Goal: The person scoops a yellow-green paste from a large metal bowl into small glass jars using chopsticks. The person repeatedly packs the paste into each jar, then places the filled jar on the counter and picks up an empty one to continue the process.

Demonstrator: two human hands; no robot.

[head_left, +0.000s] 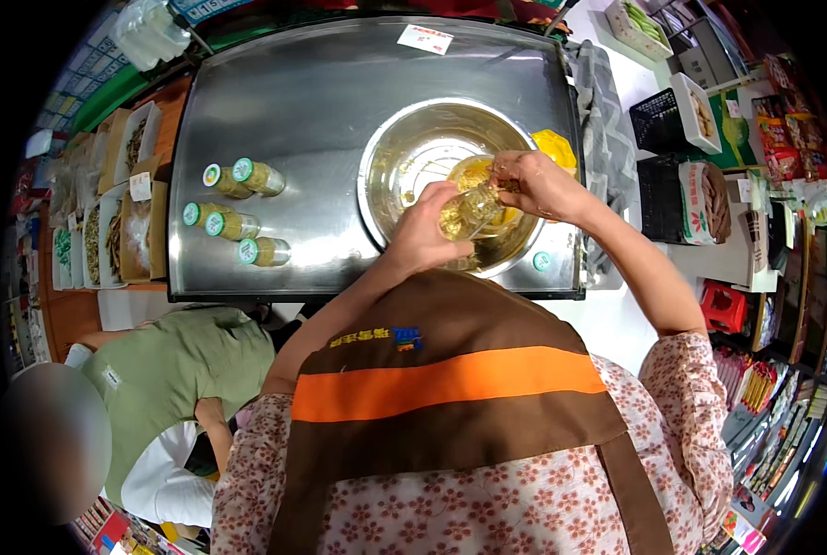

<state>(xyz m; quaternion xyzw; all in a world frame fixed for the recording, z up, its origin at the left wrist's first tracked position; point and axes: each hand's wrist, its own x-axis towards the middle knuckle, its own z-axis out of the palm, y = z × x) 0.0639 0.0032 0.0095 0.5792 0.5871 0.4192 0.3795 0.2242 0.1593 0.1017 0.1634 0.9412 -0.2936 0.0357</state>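
Observation:
Over a large steel bowl (373, 134), my left hand (425, 229) wraps round a tilted clear glass jar (470, 212) with yellowish contents. My right hand (545, 188) is at the jar's upper right end, its fingers bent together; what they hold there is too small to make out. Behind the jar, inside the bowl, shows a yellow round container or mass (473, 169), partly hidden by my hands. A loose green-and-white jar lid (541, 261) lies on the steel table (312, 83), right of the bowl.
Several filled jars (265, 178) with green-and-white lids stand on the table's left side. Yellow plastic (554, 148) lies at the bowl's right edge. A person in a green apron (191, 356) bends at the lower left. Boxes of dried goods (113, 231) line the left; black crates (658, 185) sit right.

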